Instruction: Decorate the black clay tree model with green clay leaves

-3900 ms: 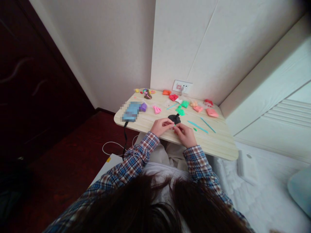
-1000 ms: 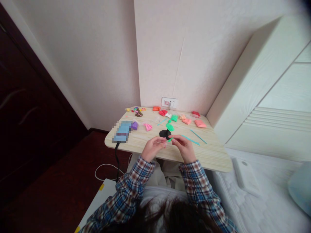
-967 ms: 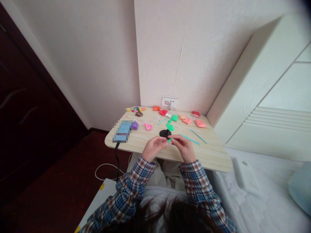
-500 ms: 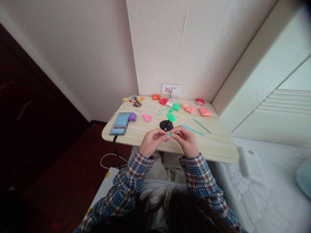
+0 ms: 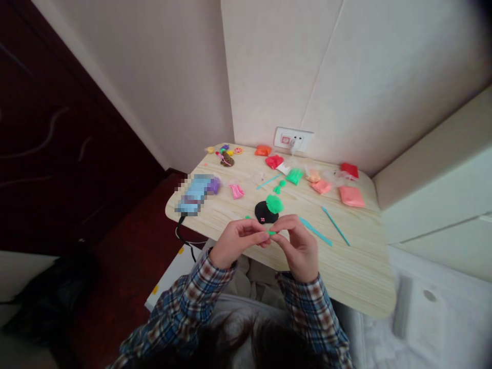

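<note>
Between their fingertips, my left hand (image 5: 243, 240) and my right hand (image 5: 296, 245) pinch a small piece of green clay (image 5: 271, 232), over the near edge of the table. Just beyond them stands a black clay figure (image 5: 264, 211) with a round base and a tiny pink flower shape on it. A flat, leaf-like green clay piece (image 5: 274, 204) sits on its top. Behind it lies another green clay lump (image 5: 280, 186). A little green bit (image 5: 247, 217) shows past my left fingers. To the right of my right hand are a flat blue modelling tool (image 5: 315, 232) and a thin blue stick tool (image 5: 335, 226).
The wooden table (image 5: 361, 277) carries a phone with a blurred screen (image 5: 195, 195) at left, purple clay (image 5: 214, 185) and pink clay (image 5: 237, 191). Along the back lie clay packets, including orange (image 5: 263, 150), green (image 5: 294, 176) and salmon (image 5: 351, 196). A wall socket (image 5: 294, 139) is behind.
The view has turned, shifting the table contents. Both hands still pinch the green clay, held slightly lower in view. A small green bit now shows beside my left fingers.
</note>
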Motion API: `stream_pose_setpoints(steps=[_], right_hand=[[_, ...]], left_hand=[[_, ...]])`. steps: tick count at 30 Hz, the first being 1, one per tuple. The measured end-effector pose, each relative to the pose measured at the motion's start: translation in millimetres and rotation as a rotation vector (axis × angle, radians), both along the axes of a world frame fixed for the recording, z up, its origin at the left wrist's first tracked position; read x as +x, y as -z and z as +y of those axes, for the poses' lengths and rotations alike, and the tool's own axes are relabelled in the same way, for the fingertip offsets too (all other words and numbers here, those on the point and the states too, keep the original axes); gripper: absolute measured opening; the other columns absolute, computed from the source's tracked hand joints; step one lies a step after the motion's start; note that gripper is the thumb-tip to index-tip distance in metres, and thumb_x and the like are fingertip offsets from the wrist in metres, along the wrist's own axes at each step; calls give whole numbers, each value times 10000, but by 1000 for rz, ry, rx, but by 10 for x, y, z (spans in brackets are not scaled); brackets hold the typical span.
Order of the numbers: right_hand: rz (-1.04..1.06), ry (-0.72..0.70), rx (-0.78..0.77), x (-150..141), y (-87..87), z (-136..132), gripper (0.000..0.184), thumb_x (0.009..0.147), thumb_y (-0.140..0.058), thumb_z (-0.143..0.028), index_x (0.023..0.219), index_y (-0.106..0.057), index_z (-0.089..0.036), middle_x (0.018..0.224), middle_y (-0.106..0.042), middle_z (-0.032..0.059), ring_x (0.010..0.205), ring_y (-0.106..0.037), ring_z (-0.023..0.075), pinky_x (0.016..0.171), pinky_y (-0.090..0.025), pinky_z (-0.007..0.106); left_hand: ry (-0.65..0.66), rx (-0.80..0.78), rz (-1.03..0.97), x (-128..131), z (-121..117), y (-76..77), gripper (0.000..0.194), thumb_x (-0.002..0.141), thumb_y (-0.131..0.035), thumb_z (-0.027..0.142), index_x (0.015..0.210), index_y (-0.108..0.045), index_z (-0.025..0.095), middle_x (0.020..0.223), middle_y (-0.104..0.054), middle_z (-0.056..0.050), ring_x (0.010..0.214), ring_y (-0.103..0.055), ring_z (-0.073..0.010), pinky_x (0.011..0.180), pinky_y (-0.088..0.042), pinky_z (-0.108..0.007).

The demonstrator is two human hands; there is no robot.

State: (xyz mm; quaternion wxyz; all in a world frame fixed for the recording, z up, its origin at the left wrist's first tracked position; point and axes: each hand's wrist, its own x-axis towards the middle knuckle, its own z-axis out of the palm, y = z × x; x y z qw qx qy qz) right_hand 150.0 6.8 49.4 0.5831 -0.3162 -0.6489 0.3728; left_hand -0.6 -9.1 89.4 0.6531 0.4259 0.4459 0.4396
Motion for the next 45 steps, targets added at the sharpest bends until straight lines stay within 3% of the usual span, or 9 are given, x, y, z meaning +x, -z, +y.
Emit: stream_pose_setpoints(steps=[6, 11, 20, 24, 29, 37, 45], right_hand=[[-91, -83, -10, -9, 2, 78, 53, 790, -636, -182, 821, -633, -224, 747, -601, 18, 774, -545, 181, 693, -438, 349], [-134, -108, 48, -135, -15, 69, 132, 775, -637, -114, 826, -631, -236, 730, -590, 2, 747, -536, 169, 702, -435, 351], [-170, 75, -22, -470, -3, -38, 151, 788, -628, -137, 895, -620, -243, 809, -607, 13, 790, -549, 175, 711, -436, 343], [-146, 210, -82, -531, -47, -97, 158, 793, -620, -113, 886, -623, -240, 796, -609, 11, 781, -543, 166, 694, -431, 326], [-69, 353, -121, -442, -104, -159, 123, 821, -589, -140, 882, -626, -240, 774, -592, 13, 760, -531, 168, 672, -418, 324], [9, 354, -119, -317, -142, -226, 156, 819, -593, -139, 902, -656, -255, 779, -596, 16, 763, -527, 173, 668, -408, 329], [28, 341, -108, -159, -41, -250, 166, 811, -598, -142, 884, -675, -269, 765, -594, 8, 759, -522, 174, 675, -397, 328]], left_hand=[[-99, -148, -95, -27, -81, 10, 285, 583, -796, 349, 744, -704, 133, 679, -684, -26, 645, -600, -123, 688, -461, -248], [-113, -117, -112, -163, -81, 65, 262, 609, -780, 362, 697, -698, 129, 648, -661, -21, 638, -575, -117, 668, -446, -234], [1, -105, -59, -487, 156, 70, 323, 585, -789, 412, 594, -632, 131, 557, -585, 7, 563, -521, -104, 609, -431, -232], [120, -189, -98, -544, 267, 74, 334, 566, -805, 415, 701, -688, 133, 601, -630, -6, 580, -549, -110, 627, -448, -236], [231, -212, -132, -472, 349, 65, 302, 586, -806, 380, 725, -688, 139, 652, -657, -21, 605, -573, -121, 661, -471, -257], [300, -250, -259, -258, 277, 0, 333, 560, -816, 406, 695, -666, 142, 619, -618, 5, 573, -556, -94, 618, -459, -221], [196, -176, -258, -53, 203, 151, 223, 627, -785, 319, 657, -652, 144, 603, -618, 7, 593, -555, -104, 645, -440, -235]])
